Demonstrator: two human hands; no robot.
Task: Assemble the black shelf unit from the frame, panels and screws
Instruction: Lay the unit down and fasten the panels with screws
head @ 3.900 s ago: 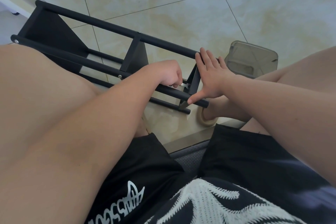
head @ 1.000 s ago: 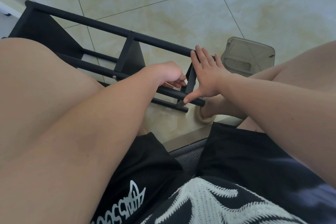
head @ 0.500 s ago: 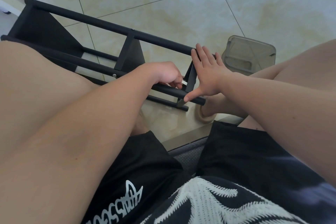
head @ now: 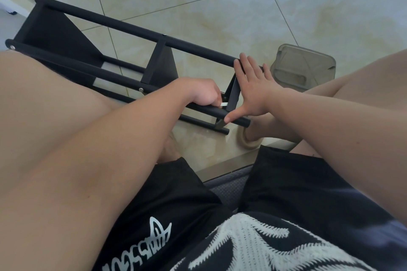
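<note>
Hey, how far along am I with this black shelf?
Mostly done: the far panel and middle panel sit between the bars. In hand: left hand holds a metal tool at the end panel, right hand bracing it. Left: finishing that joint.

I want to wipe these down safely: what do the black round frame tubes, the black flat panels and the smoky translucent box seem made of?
Black round frame tubes: probably painted metal, matt, with silver screw heads at the joints. Black flat panels: thin rigid matt sheet, metal or coated board, cannot tell. Smoky translucent box: plastic, see-through, with moulded rounded corners.
</note>
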